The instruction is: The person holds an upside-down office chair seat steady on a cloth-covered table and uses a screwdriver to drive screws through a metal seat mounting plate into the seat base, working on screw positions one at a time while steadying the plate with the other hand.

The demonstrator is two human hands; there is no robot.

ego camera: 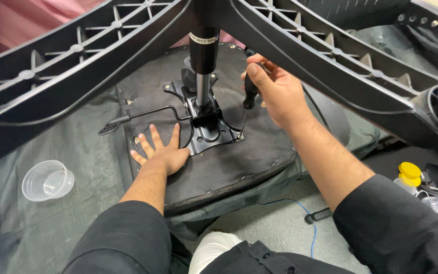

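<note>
Head view: my left hand lies spread flat on the upturned seat; my right hand grips a screwdriver at centre frame, tip near the mounting plate's corner screw — tilted, it could slip off.

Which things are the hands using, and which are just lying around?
In use:
left hand pressing flat on the upturned chair seat
right hand holding a screwdriver
black metal plate
gas cylinder

Lying about:
clear plastic cup
yellow-capped bottle
blue cable
</note>
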